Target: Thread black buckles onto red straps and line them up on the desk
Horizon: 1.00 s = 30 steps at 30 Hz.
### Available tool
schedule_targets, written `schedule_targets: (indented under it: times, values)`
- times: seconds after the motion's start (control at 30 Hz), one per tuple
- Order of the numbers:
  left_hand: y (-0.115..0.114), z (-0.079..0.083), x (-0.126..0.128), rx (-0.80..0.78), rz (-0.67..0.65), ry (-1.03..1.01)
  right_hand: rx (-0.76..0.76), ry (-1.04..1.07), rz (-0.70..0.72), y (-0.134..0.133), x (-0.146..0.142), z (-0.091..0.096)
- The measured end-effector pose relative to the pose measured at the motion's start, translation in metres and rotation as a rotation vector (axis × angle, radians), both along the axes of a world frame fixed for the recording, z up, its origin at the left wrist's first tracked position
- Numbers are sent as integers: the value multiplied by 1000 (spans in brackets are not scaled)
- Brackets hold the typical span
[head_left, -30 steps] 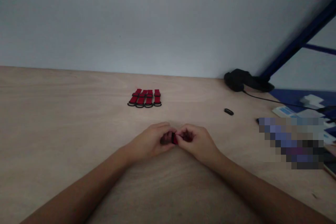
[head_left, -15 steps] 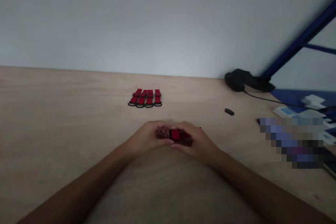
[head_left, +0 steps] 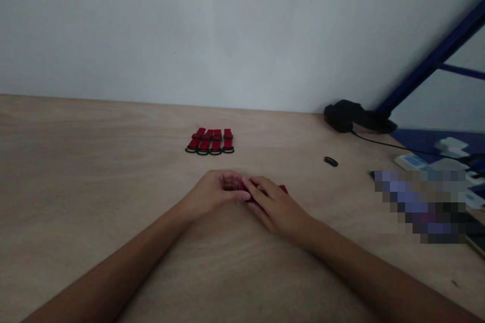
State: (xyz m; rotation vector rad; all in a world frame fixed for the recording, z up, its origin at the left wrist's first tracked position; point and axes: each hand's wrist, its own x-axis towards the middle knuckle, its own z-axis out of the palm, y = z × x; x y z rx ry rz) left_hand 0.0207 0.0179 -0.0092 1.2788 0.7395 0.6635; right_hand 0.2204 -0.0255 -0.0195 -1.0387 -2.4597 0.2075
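My left hand (head_left: 215, 191) and my right hand (head_left: 273, 205) meet on the wooden table (head_left: 94, 186) near its middle. Between them lies a small red strap (head_left: 282, 190), mostly hidden under my right fingers. My right hand lies over it with fingers stretched flat, pressing it down. My left hand is curled, its fingertips pinching the strap's left end. Farther back, a row of several finished red straps with black rings (head_left: 210, 142) lies side by side.
A loose black ring (head_left: 331, 161) lies to the right. A black device with a cable (head_left: 352, 115) sits at the back right by a blue frame. Papers and a blurred patch fill the right edge. A grey wall stands behind the table.
Both hands have moved slightly away from me and lowered onto the table. My right fingers, curled round the strap before, now lie flat over it.
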Motion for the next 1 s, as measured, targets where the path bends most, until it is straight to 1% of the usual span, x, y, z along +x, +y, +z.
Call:
schedule_targets:
  times: [0.1,0.17,0.3,0.37,0.43,0.57,0.73,0.87,1.0]
  values:
    - [1,3,-2,-27,-55,-19,4,-18,-4,1,0,-1]
    - [1,4,-1,-36,-63,-28,-8,22,-6,1,0,1]
    - [0,3,2,-33,-32,-116,-63,228,9,-1,0,10]
    - [-1,3,2,-4,-20,-109,-83,303,30,-2,1,13]
    - [-1,4,0,47,-11,-36,-94,319,29,-1,3,14]
    - [-1,11,-8,149,25,166,-97,252,-4,3,7,10]
    - [-3,15,-11,294,-42,397,-99,133,-31,8,10,4]
    - [-3,14,-11,312,-35,464,-110,87,-53,8,10,4]
    - [-3,14,-10,301,-28,471,-164,137,-66,6,7,7]
